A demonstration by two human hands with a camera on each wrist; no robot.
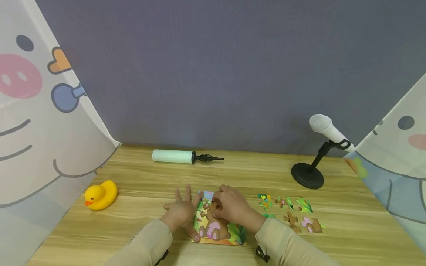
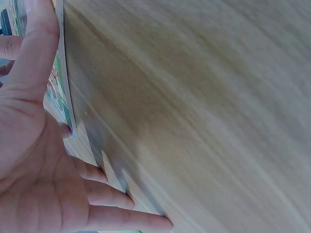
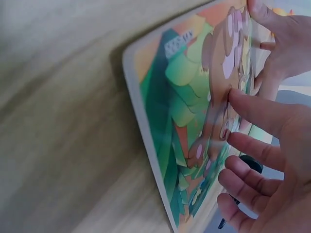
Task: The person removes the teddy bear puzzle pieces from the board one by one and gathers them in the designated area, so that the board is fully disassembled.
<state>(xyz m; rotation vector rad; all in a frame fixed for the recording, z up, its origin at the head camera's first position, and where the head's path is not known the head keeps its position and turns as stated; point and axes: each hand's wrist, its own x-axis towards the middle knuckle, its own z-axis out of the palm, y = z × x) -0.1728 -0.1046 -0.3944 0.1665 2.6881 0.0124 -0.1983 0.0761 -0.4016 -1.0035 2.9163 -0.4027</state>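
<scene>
A bear jigsaw puzzle in a flat board (image 1: 214,232) lies on the table in front of me, also seen edge-on in the right wrist view. My left hand (image 1: 182,213) is spread at its left side, thumb by the lower left edge and a finger at the upper left corner. The left wrist view shows its palm (image 2: 39,160) and straight fingers. Over the bear's head, my right hand (image 1: 234,207) pinches a brown puzzle piece (image 1: 217,204) between thumb and index finger, against the board. The other right fingers (image 3: 243,189) are bent above the picture; the piece is partly hidden.
Several loose puzzle pieces (image 1: 312,224) lie right of the board. A white microphone (image 1: 327,127) on a black stand (image 1: 307,175) stands behind them. A pale green hand pump (image 1: 173,156) lies at the back, and a yellow rubber duck (image 1: 101,195) sits at the left.
</scene>
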